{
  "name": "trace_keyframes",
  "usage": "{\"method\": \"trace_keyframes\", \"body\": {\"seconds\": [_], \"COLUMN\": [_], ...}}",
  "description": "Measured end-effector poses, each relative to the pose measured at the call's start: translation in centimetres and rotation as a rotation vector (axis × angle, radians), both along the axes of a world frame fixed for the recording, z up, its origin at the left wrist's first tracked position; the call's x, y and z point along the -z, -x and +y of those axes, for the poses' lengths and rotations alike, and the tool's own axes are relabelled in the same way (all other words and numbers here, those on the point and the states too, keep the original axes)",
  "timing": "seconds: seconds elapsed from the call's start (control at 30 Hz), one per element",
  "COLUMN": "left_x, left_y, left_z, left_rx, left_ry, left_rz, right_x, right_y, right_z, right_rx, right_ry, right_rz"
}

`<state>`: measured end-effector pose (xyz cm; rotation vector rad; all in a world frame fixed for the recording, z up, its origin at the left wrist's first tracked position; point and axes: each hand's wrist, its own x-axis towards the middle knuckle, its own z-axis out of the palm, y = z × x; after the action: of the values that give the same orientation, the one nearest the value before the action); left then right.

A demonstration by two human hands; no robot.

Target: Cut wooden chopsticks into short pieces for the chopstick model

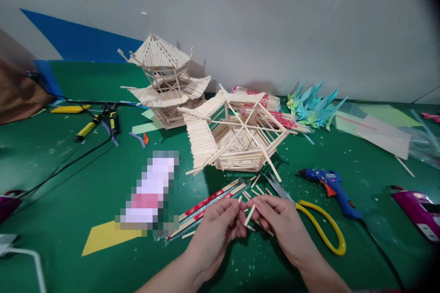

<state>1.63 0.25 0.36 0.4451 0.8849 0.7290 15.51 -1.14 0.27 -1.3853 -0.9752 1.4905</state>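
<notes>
My left hand [218, 226] is closed in a pinch, with the pale tip of a short wooden stick [239, 199] showing at its thumb. Close beside it, my right hand [280, 219] pinches another short wooden stick [250, 215], which slants down to the left. Fingers hide part of both pieces. Just beyond my hands stands a hexagonal stick frame [237, 146], slatted on its left side, with long sticks crossing over its open top. Several cut stick pieces [256, 182] lie between the frame and my fingers. Red-wrapped chopsticks [209, 200] rest beside my left hand.
Scissors with yellow handles [338, 238] and a blue glue gun [343, 192] with a trailing cord lie at right. A tiered stick pagoda [165, 87] stands at the back, left of folded blue paper [316, 105]. Pliers [92, 126] and a blurred-out rectangle [147, 192] are at left.
</notes>
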Motion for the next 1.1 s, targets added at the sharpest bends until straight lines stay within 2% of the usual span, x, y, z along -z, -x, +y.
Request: {"method": "trace_keyframes", "body": {"seconds": [0.17, 0.27, 0.4, 0.53, 0.67, 1.1], "left_x": [-0.5, -0.7, -0.9, -1.0, -1.1, -1.1], "left_y": [-0.3, -0.4, -0.5, -0.5, -0.5, -0.4], "left_z": [0.0, -0.2, -0.4, -0.6, -0.7, -0.7], "left_rx": [0.038, 0.061, 0.080, 0.072, 0.044, 0.061], "left_ry": [-0.038, -0.058, -0.121, -0.151, -0.172, -0.204], "left_rz": [0.079, 0.072, 0.053, 0.026, 0.026, 0.103], "right_x": [0.0, 0.3, 0.6, 0.5, 0.5, 1.1], "right_y": [0.0, 0.0, 0.2, 0.4, 0.4, 0.2], "right_z": [0.1, 0.0, -0.4, -0.8, -1.0, -0.8], "right_rx": [-0.034, -0.087, -0.085, -0.047, -0.068, -0.042], "right_ry": [-0.130, -0.236, -0.310, -0.364, -0.402, -0.383], "right_rz": [-0.149, -0.307, -0.385, -0.387, -0.341, -0.162]}}
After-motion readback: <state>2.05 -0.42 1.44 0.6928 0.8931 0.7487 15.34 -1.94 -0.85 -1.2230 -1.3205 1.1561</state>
